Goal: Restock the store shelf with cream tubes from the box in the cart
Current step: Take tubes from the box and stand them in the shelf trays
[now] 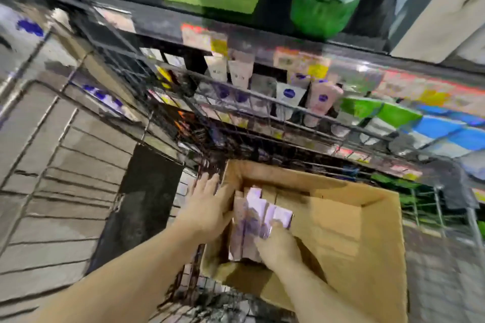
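A person stands at a wire cart, looking down at both bare hands inside an open cardboard box (354, 231).

Furthest left, outside the grip, is tiled floor (52, 178) and the cart's wire side (39, 92).

Next comes the left hand (210, 207). Its fingers lie fairly straight, spread against the left side of a bundle of pale purple cream tubes (252, 220), pressing rather than curling round them.

The tubes sit between the two hands, standing in the box's left end. Motion blur hides how many there are.

On the bundle's right and near side, the right hand (278, 244) curls its fingers round the tubes' lower part, so the grip clamps the bundle from both sides.

Right of the grip, the rest of the box looks bare cardboard.

Above and beyond the grip, the store shelf (288, 110) carries similar tubes standing behind a wire rail.

The step in hand appears to be gathering tubes out of the box. The next move likely calls for lifting the bundle clear of the box wall, then carrying it up to the shelf without letting loose tubes slip.
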Action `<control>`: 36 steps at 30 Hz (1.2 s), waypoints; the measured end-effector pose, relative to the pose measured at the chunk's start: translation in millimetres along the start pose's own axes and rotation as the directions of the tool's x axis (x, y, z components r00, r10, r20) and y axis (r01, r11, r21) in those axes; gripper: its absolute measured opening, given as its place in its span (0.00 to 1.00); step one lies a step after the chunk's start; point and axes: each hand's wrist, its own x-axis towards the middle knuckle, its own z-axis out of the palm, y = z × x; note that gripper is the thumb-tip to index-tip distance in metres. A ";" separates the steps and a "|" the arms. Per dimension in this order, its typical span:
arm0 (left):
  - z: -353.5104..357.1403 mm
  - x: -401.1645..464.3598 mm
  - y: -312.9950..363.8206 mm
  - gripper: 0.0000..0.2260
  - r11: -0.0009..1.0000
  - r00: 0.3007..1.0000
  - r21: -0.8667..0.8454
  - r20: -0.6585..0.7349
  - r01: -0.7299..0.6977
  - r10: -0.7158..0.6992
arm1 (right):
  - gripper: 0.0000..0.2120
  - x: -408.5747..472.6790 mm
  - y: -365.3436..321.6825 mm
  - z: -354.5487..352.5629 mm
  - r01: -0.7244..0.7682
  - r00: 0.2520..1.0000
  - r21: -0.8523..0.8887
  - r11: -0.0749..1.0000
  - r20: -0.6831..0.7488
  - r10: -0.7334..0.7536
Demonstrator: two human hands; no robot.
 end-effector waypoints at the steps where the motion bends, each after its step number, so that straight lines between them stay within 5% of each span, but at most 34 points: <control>1: 10.0 6.3 -4.1 0.29 1.000 1.000 -0.020 -0.007 -0.011 0.011 | 0.21 8.4 1.5 12.9 -0.025 1.000 0.016 1.000 -0.002 0.025; 11: 53.2 20.4 -20.5 0.23 0.988 0.993 -0.146 -0.106 -0.058 0.042 | 0.18 25.8 -1.2 49.9 -0.143 0.985 0.235 0.961 -0.059 0.161; 14: 46.1 14.9 -13.4 0.23 0.969 0.984 -0.222 -0.159 -0.109 0.074 | 0.16 9.8 -1.6 35.1 -0.038 0.991 0.282 0.959 -0.114 0.073; 19: 31.0 20.6 -9.8 0.32 0.927 0.996 -0.367 0.019 -0.077 0.091 | 0.15 -14.1 -24.9 12.7 0.144 0.987 0.287 0.947 -0.107 -0.118; 21: 26.8 22.4 -13.5 0.23 0.873 0.993 -0.484 0.065 -0.052 0.095 | 0.18 -18.0 -33.6 10.8 0.188 0.981 0.279 0.942 -0.093 -0.168; 24: 22.1 18.4 -17.5 0.08 0.663 0.985 -0.748 0.132 0.027 0.109 | 0.21 -15.4 -34.9 16.5 0.195 0.981 0.285 0.938 -0.047 -0.190; 28: 19.0 19.0 -32.5 0.07 0.465 0.989 -0.878 0.142 0.114 0.027 | 0.21 0.3 -14.6 39.1 0.052 0.998 0.192 0.980 0.033 -0.059; 31: 20.3 23.3 -41.2 0.11 0.406 0.993 -0.906 0.113 0.121 -0.044 | 0.19 10.5 -9.8 62.9 -0.049 0.999 0.082 0.995 0.000 0.049; 36: 25.5 24.4 -46.1 0.14 0.318 0.986 -0.934 0.137 0.161 -0.096 | 0.24 18.5 -25.6 86.9 -0.206 0.974 0.197 0.958 -0.051 0.220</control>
